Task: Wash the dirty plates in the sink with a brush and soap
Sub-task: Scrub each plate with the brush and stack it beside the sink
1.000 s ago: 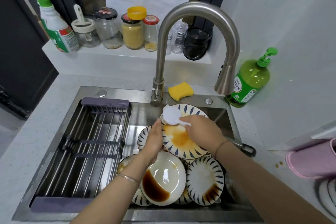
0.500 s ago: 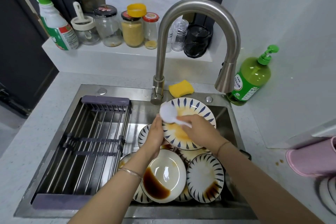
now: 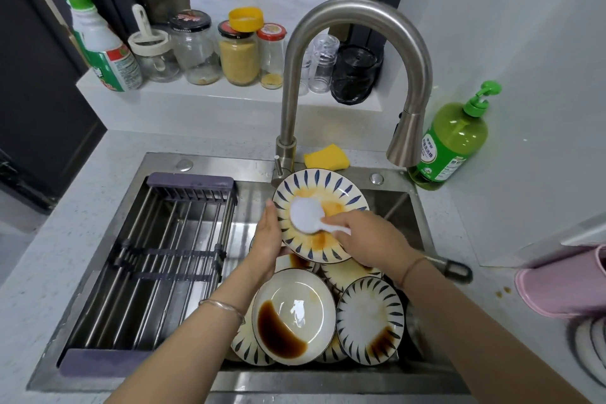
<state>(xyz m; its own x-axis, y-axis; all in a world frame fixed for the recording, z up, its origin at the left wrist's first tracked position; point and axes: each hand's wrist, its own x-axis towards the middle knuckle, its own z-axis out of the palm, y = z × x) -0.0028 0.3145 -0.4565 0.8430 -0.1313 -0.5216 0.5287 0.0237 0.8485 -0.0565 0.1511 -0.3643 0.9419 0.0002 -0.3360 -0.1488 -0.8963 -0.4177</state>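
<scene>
Head view: my left grip (image 3: pixel 267 239) clamps the nine o'clock rim of the striped plate (image 3: pixel 323 179), which is tilted up over the sink (image 3: pixel 390 207) above the dirty stack (image 3: pixel 369 321). My right grip (image 3: pixel 370 236) is closed round the handle of the white brush (image 3: pixel 306 216), its head pressing on the orange stain near the plate's centre. To scrub well, I judge I should circle outward toward twelve o'clock and brace the rim against the push. I see no suds, so soap from the green bottle (image 3: pixel 449 144) at two o'clock would help.
</scene>
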